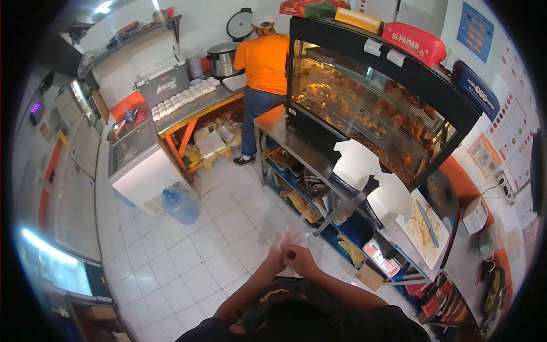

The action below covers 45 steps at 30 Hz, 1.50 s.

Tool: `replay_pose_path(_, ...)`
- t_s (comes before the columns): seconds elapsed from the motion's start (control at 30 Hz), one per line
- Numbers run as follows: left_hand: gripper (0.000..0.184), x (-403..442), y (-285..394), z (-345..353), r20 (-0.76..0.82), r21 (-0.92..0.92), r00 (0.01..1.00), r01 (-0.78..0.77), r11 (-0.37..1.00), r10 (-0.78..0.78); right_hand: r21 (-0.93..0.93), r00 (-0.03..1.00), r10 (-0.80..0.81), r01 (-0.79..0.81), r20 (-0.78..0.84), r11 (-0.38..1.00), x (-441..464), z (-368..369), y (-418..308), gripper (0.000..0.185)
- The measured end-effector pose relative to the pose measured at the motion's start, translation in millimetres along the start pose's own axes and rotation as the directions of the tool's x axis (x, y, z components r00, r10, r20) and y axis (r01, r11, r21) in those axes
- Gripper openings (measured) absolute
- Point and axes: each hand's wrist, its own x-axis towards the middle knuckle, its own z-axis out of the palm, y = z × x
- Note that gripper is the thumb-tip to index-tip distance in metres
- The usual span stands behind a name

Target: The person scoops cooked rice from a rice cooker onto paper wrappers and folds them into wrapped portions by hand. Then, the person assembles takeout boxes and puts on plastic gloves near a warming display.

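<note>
Both hands meet in front of my body, above the tiled floor. A thin, clear pinkish plastic glove or bag (290, 237) sticks up from my left hand (276, 258), covering its fingers at least in part. Beside it, my right hand (300, 261) is curled with its fingers closed at the base of the plastic. Two open white boxes (354, 166) stand on the metal counter to the right. Close to them, a knife (427, 223) lies on a stained white cutting board (419, 242).
A glass display case (376, 102) of fried food stands on the counter (285, 128). A person in orange (266, 62) is at the back bench, near a large cooker (222, 60). On the floor are a blue water bottle (180, 206) and a white chest freezer (142, 176).
</note>
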Motion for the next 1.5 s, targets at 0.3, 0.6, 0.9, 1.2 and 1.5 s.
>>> replay_pose_path(0.3, 0.082, 11.6, 4.2, -14.0, 0.152, 0.293, 0.986, -0.108, 0.950, 0.066, 0.064, 0.997, 0.077, -0.075, -0.029, 0.995, 3.7, 2.3, 19.9, 0.016)
replay_pose_path(0.6, 0.072, 49.9, -0.3, -77.8, -0.107, 0.561, 0.933, -0.229, 0.796, 0.343, 0.103, 0.959, 0.066, -0.097, 0.275, 0.990, 18.4, 13.5, 24.4, 0.019)
replay_pose_path(0.9, 0.071, 83.5, 3.9, -206.5, -0.180, 0.653, 0.763, -0.379, 0.656, 0.620, -0.030, 0.882, 0.042, -0.032, 0.470, 0.999, 24.8, 18.8, 29.6, 0.020)
replay_pose_path(1.2, 0.075, 19.7, 43.5, -104.1, -0.234, 0.515, 0.909, -0.184, 0.837, 0.344, 0.201, 0.443, 0.216, -0.080, -0.870, 0.976, 90.7, -236.9, 145.7, 0.016)
replay_pose_path(1.5, 0.054, 55.4, 34.5, -174.8, -0.274, 0.743, 0.892, -0.040, 0.668, 0.359, 0.404, 0.278, 0.336, 0.243, -0.900, 0.882, 81.2, -334.8, 93.7, 0.017)
